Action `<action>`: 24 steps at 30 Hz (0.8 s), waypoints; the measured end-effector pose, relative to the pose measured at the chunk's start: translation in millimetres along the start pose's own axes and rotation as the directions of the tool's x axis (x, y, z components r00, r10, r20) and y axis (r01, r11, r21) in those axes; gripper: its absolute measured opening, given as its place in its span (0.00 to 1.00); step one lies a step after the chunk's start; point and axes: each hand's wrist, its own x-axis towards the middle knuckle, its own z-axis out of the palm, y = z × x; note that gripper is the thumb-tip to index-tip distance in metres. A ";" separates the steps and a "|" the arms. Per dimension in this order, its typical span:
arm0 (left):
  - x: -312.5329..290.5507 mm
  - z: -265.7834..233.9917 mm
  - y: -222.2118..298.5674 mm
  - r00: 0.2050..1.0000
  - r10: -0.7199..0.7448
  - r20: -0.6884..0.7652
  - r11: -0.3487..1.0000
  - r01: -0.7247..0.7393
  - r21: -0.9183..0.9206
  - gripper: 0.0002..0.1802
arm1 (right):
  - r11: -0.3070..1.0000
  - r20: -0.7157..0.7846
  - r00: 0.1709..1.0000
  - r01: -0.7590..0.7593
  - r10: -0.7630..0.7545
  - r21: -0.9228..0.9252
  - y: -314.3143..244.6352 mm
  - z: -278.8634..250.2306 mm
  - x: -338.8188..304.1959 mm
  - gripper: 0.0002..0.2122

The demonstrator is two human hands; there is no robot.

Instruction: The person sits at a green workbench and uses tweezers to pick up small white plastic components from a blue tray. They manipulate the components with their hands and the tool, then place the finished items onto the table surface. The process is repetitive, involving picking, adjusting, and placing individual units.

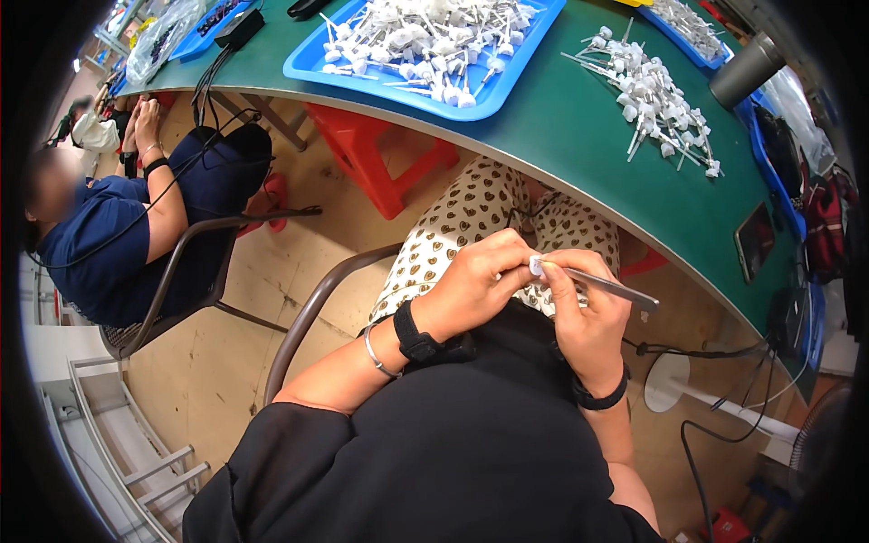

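Above my lap, my left hand (pixel 484 282) pinches a small white plastic part (pixel 536 265) between thumb and fingertips. My right hand (pixel 588 317) meets it there, closed around a slim grey metal tool (pixel 625 291) whose flat end sticks out to the right. The tool's other end is hidden by my fingers at the white part. On the green table ahead, a blue tray (pixel 303 68) holds a heap of white plastic pieces (pixel 425 41) with thin stems. A loose pile of similar pieces (pixel 647 100) lies to its right.
A dark grey cylinder (pixel 748 71) and a phone (pixel 753 240) are on the table's right side. Red stools (pixel 362 149) stand beneath the table. At left another person (pixel 118 226) sits on a chair. Cables (pixel 701 351) hang by the table's right end, near a fan (pixel 822 439).
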 end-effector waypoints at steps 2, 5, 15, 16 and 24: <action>0.7 -0.3 3.6 0.996 -0.086 -0.001 0.991 0.086 -0.102 0.05 | 0.944 -0.063 0.982 -0.155 0.180 0.293 3.7 5.3 -5.2 0.02; 1.7 0.0 4.0 0.990 -0.140 0.015 0.970 0.140 -0.200 0.07 | 0.907 -0.095 0.972 -0.161 0.214 0.390 4.3 1.3 -5.4 0.06; 0.6 -3.0 6.6 0.983 -0.178 0.036 0.955 0.181 -0.235 0.09 | 0.853 -0.004 0.975 -0.191 0.220 0.486 11.9 1.1 -4.5 0.07; 0.4 -2.7 5.7 0.984 -0.173 0.030 0.955 0.175 -0.241 0.09 | 0.866 0.005 0.979 -0.181 0.202 0.465 13.1 0.9 -4.3 0.07; 1.7 -3.0 5.1 0.987 -0.157 0.036 0.961 0.161 -0.226 0.08 | 0.883 0.009 0.988 -0.139 0.151 0.449 19.1 1.3 -4.0 0.07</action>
